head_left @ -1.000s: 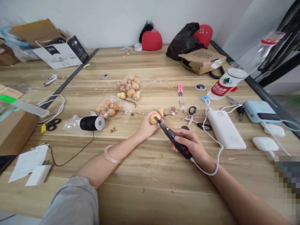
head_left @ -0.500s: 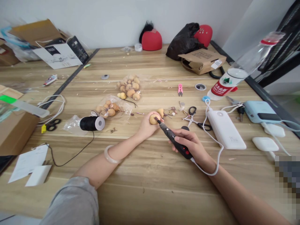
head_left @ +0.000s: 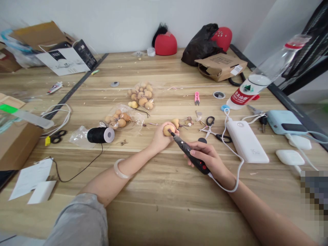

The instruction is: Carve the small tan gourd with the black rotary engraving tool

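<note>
My left hand point(head_left: 161, 137) is closed round a small tan gourd point(head_left: 167, 130), its rounded end turned toward me. In my right hand point(head_left: 208, 156) is a black rotary tool point(head_left: 188, 152), gripped like a pen, with a red light near its back end. The brownish tip of the tool meets the gourd's face, or comes very close to it. From the tool's rear a white cable runs to a white power bank point(head_left: 247, 141). Just beyond my left hand lie another part of a gourd point(head_left: 175, 122) and several small grinding bits point(head_left: 189, 120).
Scissors point(head_left: 209, 129) and pink thread snips point(head_left: 196, 98) lie right of centre. Bagged small gourds point(head_left: 142, 95), a second bag of gourds point(head_left: 119, 119) and a black thread spool point(head_left: 100, 135) are on the left. A tilted water bottle point(head_left: 252, 87) stands at the right.
The tool's tip has shifted slightly left and down across the gourd's face. Both hands stay in nearly the same place with the same holds.
</note>
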`<move>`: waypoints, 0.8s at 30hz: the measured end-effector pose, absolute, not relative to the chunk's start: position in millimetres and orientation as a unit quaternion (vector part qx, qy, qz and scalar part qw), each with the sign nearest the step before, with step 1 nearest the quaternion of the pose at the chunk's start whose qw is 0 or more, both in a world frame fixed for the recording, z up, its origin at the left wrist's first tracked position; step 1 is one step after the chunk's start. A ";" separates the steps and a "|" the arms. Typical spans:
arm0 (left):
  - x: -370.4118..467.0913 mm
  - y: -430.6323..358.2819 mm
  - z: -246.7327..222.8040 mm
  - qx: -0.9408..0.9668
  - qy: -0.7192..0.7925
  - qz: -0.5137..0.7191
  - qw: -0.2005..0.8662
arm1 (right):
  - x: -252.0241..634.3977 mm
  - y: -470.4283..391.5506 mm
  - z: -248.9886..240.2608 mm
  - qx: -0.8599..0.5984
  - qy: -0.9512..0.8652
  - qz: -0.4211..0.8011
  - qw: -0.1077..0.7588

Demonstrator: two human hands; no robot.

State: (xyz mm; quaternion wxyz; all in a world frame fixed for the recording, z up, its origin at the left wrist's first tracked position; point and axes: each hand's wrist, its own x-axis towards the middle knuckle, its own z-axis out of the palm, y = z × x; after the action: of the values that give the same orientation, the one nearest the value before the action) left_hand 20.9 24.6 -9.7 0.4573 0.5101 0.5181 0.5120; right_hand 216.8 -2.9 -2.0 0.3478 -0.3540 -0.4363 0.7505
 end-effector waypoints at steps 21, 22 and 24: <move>22.3 24.1 -6.5 0.507 0.537 0.507 0.445 | 216.6 -4.3 0.8 -0.359 -0.470 0.737 0.327; 22.1 24.1 -6.4 0.508 0.538 0.505 0.444 | 216.2 -4.4 1.0 -0.362 -0.468 0.735 0.330; 21.2 24.5 -7.1 0.515 0.531 0.504 0.445 | 215.9 -4.4 0.9 -0.369 -0.455 0.733 0.344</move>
State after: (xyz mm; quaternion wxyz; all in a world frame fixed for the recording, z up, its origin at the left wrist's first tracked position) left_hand 21.2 24.5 -7.1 0.4453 0.5153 0.5309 0.5043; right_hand 215.9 -4.4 0.9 0.3443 -0.3689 -0.4553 0.7335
